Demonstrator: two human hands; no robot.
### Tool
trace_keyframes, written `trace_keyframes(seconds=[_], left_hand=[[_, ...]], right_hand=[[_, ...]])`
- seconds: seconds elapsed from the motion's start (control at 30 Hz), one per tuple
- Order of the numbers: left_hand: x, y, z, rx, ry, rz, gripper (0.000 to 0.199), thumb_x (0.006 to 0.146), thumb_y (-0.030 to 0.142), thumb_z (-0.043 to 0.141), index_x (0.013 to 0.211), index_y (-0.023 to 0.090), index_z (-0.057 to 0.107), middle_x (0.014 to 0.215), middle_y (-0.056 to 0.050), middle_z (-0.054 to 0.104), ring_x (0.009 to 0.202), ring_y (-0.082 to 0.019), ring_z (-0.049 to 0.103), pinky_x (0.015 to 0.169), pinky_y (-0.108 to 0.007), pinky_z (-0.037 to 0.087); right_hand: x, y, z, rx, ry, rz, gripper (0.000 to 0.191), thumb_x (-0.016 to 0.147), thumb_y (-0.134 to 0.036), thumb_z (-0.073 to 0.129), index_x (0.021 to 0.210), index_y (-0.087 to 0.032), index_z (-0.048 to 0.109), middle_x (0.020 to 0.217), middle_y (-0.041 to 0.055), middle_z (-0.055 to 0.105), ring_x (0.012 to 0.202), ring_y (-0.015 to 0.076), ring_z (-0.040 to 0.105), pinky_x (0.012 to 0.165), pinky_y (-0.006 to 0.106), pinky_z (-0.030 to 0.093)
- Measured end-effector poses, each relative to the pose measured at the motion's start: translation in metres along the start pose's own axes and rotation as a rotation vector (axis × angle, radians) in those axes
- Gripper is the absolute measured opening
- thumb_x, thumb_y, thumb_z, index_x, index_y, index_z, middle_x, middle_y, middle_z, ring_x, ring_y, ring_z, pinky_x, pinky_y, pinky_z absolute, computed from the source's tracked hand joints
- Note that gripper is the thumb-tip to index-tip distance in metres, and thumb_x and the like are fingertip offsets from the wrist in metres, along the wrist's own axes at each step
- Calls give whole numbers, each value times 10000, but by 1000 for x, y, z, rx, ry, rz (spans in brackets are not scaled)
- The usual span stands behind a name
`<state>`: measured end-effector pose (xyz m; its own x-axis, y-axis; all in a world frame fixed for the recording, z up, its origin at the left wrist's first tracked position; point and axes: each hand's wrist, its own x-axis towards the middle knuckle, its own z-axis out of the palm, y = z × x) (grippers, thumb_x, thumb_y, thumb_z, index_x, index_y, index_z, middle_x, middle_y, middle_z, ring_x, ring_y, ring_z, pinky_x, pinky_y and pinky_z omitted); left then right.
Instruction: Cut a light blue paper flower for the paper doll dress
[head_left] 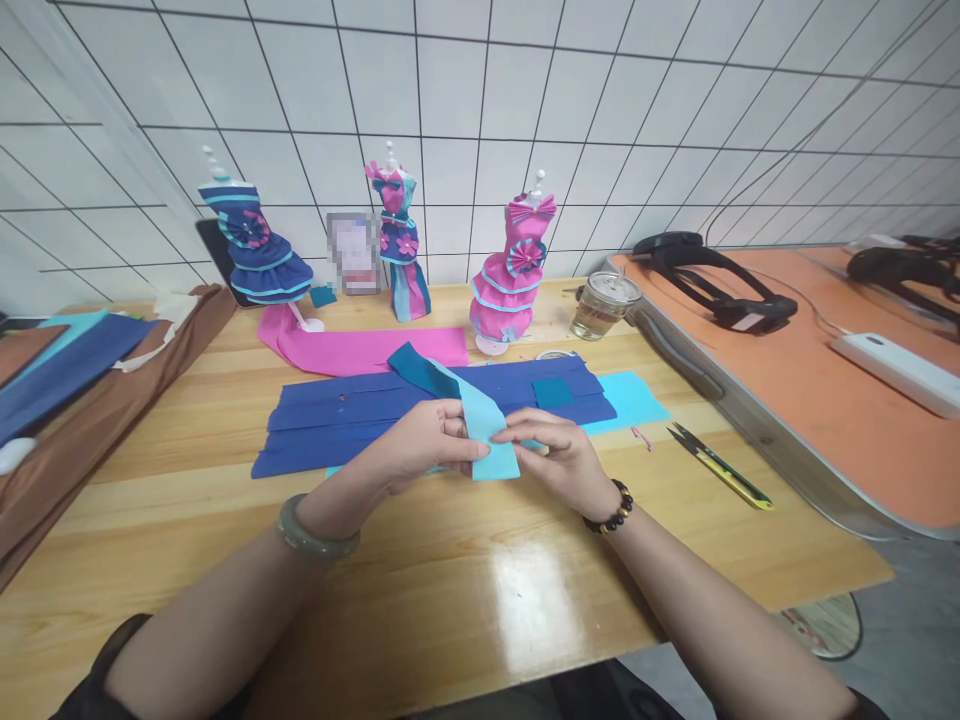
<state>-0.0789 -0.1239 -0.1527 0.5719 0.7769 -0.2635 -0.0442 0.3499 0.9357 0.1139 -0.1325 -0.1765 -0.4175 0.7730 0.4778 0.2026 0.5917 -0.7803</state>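
Between my two hands is a light blue strip of crepe-like paper or fabric (489,425), with a dark teal piece (414,368) reaching out at its upper left. My left hand (427,435) pinches the strip's left edge, thumb in front. On the other side, the fingers of my right hand (559,450) close on its right edge. Below and behind the hands lie dark blue sheets (322,430), with a small teal square (553,392) on them. A bright blue sheet (634,400) sticks out from under their right end.
Three small dress forms, a blue one (259,240), a mixed-colour one (403,240) and a pink one (517,265), stand at the back. A pink sheet (360,350) lies before them. Thread snips (720,465) and a lidded cup (604,305) are at right. Headsets (720,280) rest on an orange surface.
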Motion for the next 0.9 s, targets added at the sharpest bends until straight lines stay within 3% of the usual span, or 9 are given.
trace_keyframes(seconds=[0.3,0.53,0.77,0.9], left_hand=[[-1,1,-2,-8,7,-26,306,681,298,639,933,128,602,775,-68,630,683,-138,577,623,-266,451],[-1,2,1,76,48,104,192,672,265,637,805,129,622,749,-32,592,630,-95,510,584,-216,403],[3,-3,4,48,57,174,340,618,221,678,946,155,616,868,-45,631,775,-144,556,669,-247,419],[4,-3,5,43,2,204,390,590,187,697,969,160,610,880,-36,639,841,-165,568,751,-273,428]], right_hand=[[-1,2,-3,1,-10,39,166,773,-165,543,853,-222,677,857,51,638,779,146,587,672,267,475],[-2,1,-1,77,-29,121,134,758,-215,575,835,-224,684,853,56,637,786,165,579,693,301,464],[2,-5,3,280,-26,245,72,725,-236,625,725,-187,678,796,43,612,719,136,550,659,268,442],[5,-7,5,358,-35,304,115,730,-259,617,673,-169,659,778,38,596,721,130,544,682,268,440]])
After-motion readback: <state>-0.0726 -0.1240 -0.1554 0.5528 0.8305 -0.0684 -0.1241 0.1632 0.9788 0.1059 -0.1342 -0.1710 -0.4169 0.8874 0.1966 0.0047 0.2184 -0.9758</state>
